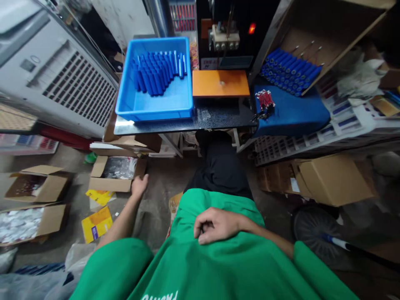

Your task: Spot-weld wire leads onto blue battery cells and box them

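My left hand [139, 186] reaches down on the left to the front right corner of an open cardboard box [109, 184]. Its fingers appear closed on the cardboard there, partly hidden, with the thumb sticking out to the right. Clear plastic-wrapped contents [120, 168] lie inside that box. Against the front of my green shirt rests my right hand [215, 225], its fingers loosely curled and nothing visible in them. Ahead on the bench, a blue plastic tray [162, 106] holds many upright blue cylindrical cells [153, 77].
Right of the tray stands a machine with an orange block [220, 83]. Red and black wire leads [265, 102] lie on a blue surface near stacked blue cells [290, 68]. More open boxes [51, 187] stand at left; a fan [315, 233] is at right.
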Demonstrator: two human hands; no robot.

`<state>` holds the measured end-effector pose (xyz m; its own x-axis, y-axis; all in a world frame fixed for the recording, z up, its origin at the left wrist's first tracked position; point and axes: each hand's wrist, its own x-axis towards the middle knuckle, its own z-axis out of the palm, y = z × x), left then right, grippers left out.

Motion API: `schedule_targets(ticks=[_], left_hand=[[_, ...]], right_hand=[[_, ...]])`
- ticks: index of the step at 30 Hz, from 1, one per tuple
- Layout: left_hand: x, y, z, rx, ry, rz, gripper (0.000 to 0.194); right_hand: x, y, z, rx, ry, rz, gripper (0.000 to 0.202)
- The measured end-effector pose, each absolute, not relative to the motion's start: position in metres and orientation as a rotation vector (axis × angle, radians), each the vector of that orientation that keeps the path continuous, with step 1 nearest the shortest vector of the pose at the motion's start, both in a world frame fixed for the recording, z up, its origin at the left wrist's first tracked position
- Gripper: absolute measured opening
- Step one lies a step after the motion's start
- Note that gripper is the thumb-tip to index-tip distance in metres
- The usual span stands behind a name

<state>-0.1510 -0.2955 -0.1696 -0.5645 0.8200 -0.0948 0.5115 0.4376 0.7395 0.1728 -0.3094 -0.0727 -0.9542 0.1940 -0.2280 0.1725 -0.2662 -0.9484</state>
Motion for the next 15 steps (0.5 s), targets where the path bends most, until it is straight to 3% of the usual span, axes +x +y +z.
schedule_targets(ticks=[3,7,11,15], left_hand=[[-0.168,-0.298,-0.165,1.141,2.252,0.871,0.026],[-0.076,-0.302,-0.176,1.551,1.732,0.918,0.045],[-0.014,-0.31,-0.196,1.81,1.507,0.998,0.048],[-0.029,-0.318,-0.208,1.936,1.267,0.926,0.036]], right_hand=[[0.165,-0.311,-0.082,-0.532,-1.733,2.495,0.031],[0.151,-0.3,-0.087,-0.559,-1.8,2.227,0.027],[0.186,-0.232,-0.08,-1.005,-1.792,1.42,0.02],[0.284,-0.127,-0.044,-1.516,-1.504,0.596,0.024]])
